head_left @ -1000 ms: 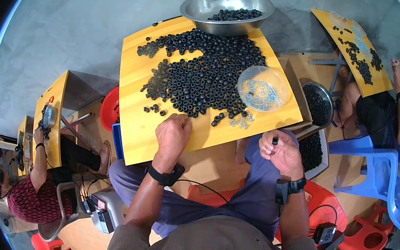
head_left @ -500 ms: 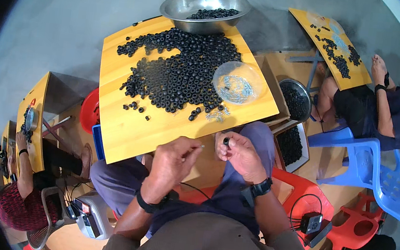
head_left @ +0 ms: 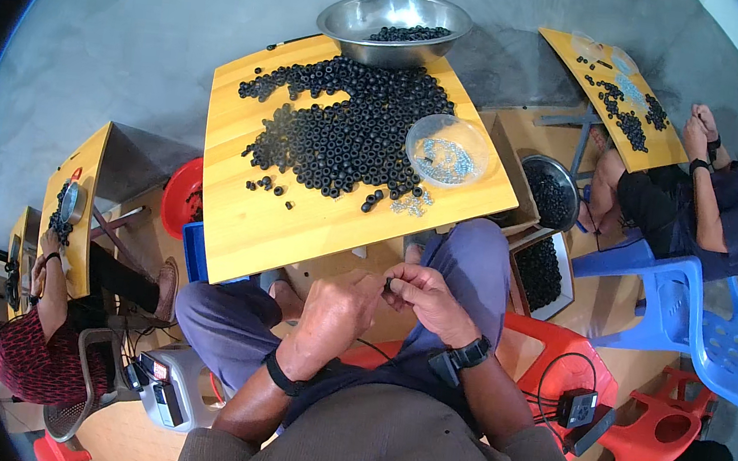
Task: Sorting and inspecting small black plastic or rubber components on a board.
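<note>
My left hand (head_left: pixel 339 316) and my right hand (head_left: pixel 430 305) meet over my lap, just off the table's front edge. Between the right thumb and fingers is a small black ring-shaped part (head_left: pixel 388 285). The left fingertips are pinched against it. Half a second ago they held a tiny shiny metal piece, which the fingers now hide. A large pile of similar black parts (head_left: pixel 344 128) covers the yellow table (head_left: pixel 251 226). On its right side stands a clear round plastic tub (head_left: pixel 444 151) of small silvery pieces, with several loose silvery pieces (head_left: pixel 413 203) beside it.
A steel basin (head_left: pixel 394 28) with black parts stands at the table's far edge. Right of the table are another basin (head_left: pixel 548 193) and a box (head_left: pixel 545 271) of black parts. Co-workers sit left and right at other tables (head_left: pixel 626 91). A blue chair (head_left: pixel 696 313) is at right.
My hands have come together, bringing the left fingertips against the black part. The small metal piece is no longer visible. The view has shifted slightly.
</note>
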Demonstrator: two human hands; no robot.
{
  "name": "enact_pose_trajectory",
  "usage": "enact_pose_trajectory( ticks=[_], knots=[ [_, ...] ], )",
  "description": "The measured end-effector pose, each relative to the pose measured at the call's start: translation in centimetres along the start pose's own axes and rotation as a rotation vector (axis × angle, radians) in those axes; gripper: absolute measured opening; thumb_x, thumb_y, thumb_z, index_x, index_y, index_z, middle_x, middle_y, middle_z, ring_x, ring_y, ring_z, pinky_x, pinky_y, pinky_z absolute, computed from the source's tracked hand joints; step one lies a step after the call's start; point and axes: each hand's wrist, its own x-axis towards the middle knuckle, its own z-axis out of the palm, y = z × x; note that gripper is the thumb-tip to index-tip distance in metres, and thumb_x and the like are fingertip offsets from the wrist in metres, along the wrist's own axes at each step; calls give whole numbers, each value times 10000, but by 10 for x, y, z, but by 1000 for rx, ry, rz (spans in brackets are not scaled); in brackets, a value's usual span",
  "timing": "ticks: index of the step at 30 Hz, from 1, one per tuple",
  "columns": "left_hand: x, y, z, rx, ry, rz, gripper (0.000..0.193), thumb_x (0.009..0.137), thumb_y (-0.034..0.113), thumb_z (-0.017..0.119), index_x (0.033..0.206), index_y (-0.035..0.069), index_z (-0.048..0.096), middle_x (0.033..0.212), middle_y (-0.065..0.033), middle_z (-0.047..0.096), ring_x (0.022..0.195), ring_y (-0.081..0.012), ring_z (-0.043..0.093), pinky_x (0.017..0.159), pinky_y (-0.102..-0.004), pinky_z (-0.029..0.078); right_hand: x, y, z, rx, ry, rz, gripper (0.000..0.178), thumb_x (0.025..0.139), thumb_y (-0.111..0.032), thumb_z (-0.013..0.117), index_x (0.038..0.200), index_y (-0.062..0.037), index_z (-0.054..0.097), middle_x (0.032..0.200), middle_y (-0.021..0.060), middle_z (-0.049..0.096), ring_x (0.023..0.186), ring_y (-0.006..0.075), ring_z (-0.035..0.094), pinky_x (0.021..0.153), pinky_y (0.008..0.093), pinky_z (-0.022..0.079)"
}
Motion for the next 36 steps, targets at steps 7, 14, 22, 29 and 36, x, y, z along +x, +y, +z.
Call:
enact_pose_trajectory(
  ticks=[7, 14, 22, 29, 36],
  knots=[
    [-15, 16, 22, 84, 252, 5, 311, 779, -20, 646, 1075, 48, 709, 1000, -158, 737, 770, -302, 733, 663, -403, 594, -3, 16, 5, 104, -7, -9, 194, 1047, -218, 593, 1103, -46, 664, 884, -33, 623, 780, 48, 555, 716, 214, 453],
    [-18, 18, 41, 178, 249, -16, 403, 809, -1, 627, 1212, -1, 650, 1191, -195, 707, 1058, -339, 714, 871, -401, 585, 2, 27, -1, 239, 45, 23, 197, 1050, -234, 587, 1110, -61, 659, 876, -34, 624, 763, 60, 562, 688, 227, 457],
    [-19, 19, 43, 242, 44, 11, 594, 821, 39, 656, 1400, 7, 529, 1414, -210, 576, 1245, -369, 614, 980, -450, 536, 1, 31, -5, 346, 176, -2, 199, 1047, -206, 577, 1161, -64, 657, 940, -11, 671, 806, 87, 626, 733, 241, 503],
    [-12, -8, 38, -417, 125, -110, 456, 850, 67, 764, 1286, 16, 641, 1285, -202, 662, 1150, -354, 662, 970, -423, 536, 1, 28, -4, 451, -28, -4, 239, 1024, -199, 590, 1183, -33, 655, 929, -21, 645, 785, 89, 582, 702, 247, 474],
    [-12, -9, 35, -613, 100, -148, 352, 833, 50, 784, 1177, 31, 712, 1254, -170, 676, 1138, -331, 661, 972, -396, 524, -4, 27, -9, 440, -154, 25, 265, 1013, -225, 611, 1192, -31, 644, 922, -19, 646, 801, 86, 593, 715, 253, 481]
  ],
)
